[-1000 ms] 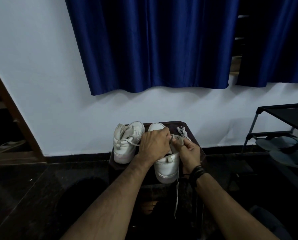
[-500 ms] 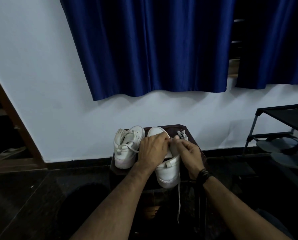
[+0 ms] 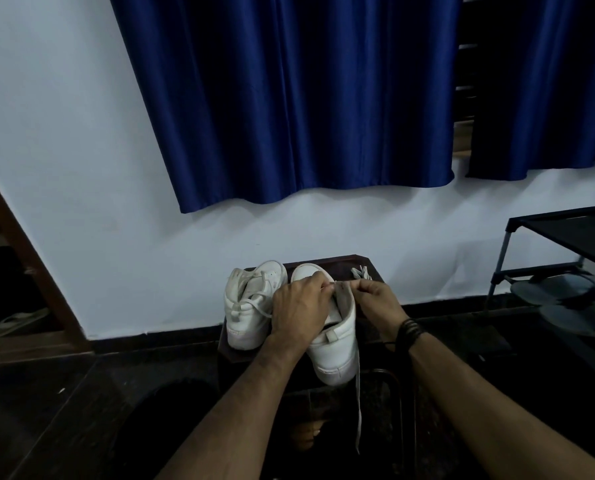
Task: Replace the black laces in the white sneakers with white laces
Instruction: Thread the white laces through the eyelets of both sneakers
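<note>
Far left there's a dark wooden door frame [image 3: 19,244], then the blue curtain [image 3: 289,98] over the white wall. On the small dark table [image 3: 327,263], the left sneaker [image 3: 251,306] already looks laced in white. The left hand [image 3: 299,306] lies over the right sneaker [image 3: 334,344], fingertips pinching a white lace [image 3: 358,410] at the tongue. The right hand [image 3: 379,299] pinches the same lace; a second ago both sat lower and closer, now they've come up and drawn the lace across, so I'd guess another eyelet pair is threaded. One tail hangs off the heel. Spare lace ends [image 3: 361,272] sit behind. I can't see any black lace. A shoe rack [image 3: 566,244] is far right.
</note>
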The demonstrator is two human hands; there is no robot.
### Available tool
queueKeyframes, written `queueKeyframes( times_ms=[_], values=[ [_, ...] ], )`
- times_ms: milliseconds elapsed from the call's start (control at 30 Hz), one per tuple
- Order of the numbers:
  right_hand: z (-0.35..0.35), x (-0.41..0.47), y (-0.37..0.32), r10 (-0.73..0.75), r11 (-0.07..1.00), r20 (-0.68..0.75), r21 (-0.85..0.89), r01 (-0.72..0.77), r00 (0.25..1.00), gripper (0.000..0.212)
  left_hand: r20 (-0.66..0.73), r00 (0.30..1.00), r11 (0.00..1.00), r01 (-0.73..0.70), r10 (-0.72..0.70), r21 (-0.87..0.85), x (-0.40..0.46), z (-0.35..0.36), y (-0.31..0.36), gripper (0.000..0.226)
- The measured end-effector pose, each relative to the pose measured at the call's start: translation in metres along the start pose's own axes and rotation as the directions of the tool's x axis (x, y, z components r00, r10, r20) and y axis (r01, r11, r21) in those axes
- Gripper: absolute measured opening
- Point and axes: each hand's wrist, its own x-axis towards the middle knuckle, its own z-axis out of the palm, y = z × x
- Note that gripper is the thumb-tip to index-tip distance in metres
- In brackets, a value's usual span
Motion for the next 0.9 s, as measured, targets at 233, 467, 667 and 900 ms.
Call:
queueKeyframes(
  times_ms=[233,467,667,900],
  values=[
    [-0.019,0.002,-0.01,-0.02,0.99,0.076,-0.141,0.03,0.997,0.012,0.002,0.993,0.988,-0.116,0.116,0.102,0.004,0.001,0.006,0.017],
    [-0.007,0.004,-0.017,-0.175,0.767,-0.009,-0.629,0.131,0.984,0.022,-0.011,0.98,0.967,-0.194,0.198,0.167,0.004,0.003,0.004,0.017],
    [-0.015,0.004,-0.005,-0.141,0.849,-0.172,-0.527,0.03,0.975,0.017,-0.04,0.98,0.966,-0.183,0.193,0.185,0.004,0.001,0.008,0.03],
    [-0.032,-0.002,-0.009,0.027,0.985,-0.231,0.172,0.013,0.973,0.031,-0.055,0.98,0.965,-0.177,0.191,0.192,0.004,0.003,0.01,0.029]
  ],
)
